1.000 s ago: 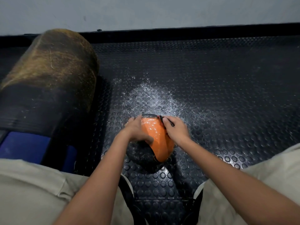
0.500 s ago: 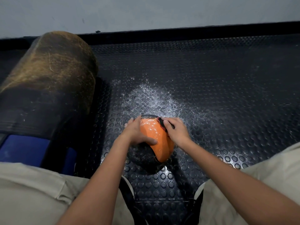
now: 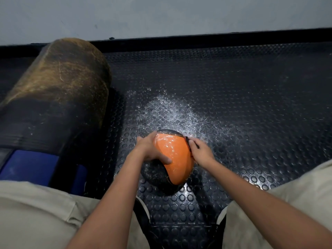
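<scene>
Right, status. Ball (image 3: pixel 177 159), orange panel up with a black textured shell under it, sits on the studded rubber floor (image 3: pixel 251 105) at centre of view, between the person's knees and a bit forward of them.

Left hand (image 3: pixel 150 150) grips the ball from its 9 o'clock side: fingers wrap over the far-left curve and the thumb lies across the orange panel, pointing toward 3 o'clock.

Right hand (image 3: pixel 201 152) is at the ball's 2 o'clock edge with fingers curled, pinching a thin dark strip (image 3: pixel 187 143) that lies against the seam where orange meets black. Can't tell what the strip is, or whether it's attached to the ball.

White flecks (image 3: pixel 168 112) are scattered on the floor at 12 o'clock from the ball, fanning out toward 1 and 2 o'clock. A few specks are on the orange panel too.

A big dark roll (image 3: pixel 53 97) with a worn brown top lies at 10 o'clock, well apart from the ball. A blue block (image 3: pixel 30 165) shows under its near end at 9 o'clock.

Beige trouser legs (image 3: pixel 36 212) fill 7 and 5 o'clock. Shoe (image 3: pixel 142 203) with a white edge is at 6 o'clock, just under the left forearm. Grey wall (image 3: pixel 161 15) runs across 12 o'clock behind a black skirting band.
</scene>
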Tool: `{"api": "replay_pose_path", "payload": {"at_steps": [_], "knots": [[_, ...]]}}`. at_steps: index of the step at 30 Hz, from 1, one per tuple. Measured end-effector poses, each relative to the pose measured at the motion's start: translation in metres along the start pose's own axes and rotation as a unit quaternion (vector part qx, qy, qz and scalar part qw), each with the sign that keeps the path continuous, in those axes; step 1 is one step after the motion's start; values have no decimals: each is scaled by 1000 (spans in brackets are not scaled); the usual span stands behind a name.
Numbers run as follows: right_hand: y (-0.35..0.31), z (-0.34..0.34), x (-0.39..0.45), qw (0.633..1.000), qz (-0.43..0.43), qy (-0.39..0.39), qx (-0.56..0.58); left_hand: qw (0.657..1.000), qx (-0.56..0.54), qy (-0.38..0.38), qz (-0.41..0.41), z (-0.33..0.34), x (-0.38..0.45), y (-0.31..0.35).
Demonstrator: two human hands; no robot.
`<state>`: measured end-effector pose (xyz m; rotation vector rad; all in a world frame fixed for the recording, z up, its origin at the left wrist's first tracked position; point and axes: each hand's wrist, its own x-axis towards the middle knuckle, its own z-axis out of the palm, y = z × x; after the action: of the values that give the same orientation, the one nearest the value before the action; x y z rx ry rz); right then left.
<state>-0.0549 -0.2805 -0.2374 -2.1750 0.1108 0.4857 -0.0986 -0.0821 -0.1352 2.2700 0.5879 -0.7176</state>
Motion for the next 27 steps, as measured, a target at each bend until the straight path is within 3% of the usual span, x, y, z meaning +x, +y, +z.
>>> {"api": "replay_pose_path", "payload": {"at_steps": [3,10,16,22,27], "knots": [[5,0,-4,998,53,2,18,1000,7,-11,5,-1,-4,-1],[-22,2,-7,997,-67,38,-13,1000,-11,-15,19,-7,-6,-7],[-10,-4,-7,998,37,25,47,998,-49,-1,33,0,-6,-7],[-26,-9,-9,997,-57,19,38,999,-16,-8,31,-3,-2,0],[-4,-6,-7,994,55,4,93,1000,13,-19,16,-4,-4,1]]}}
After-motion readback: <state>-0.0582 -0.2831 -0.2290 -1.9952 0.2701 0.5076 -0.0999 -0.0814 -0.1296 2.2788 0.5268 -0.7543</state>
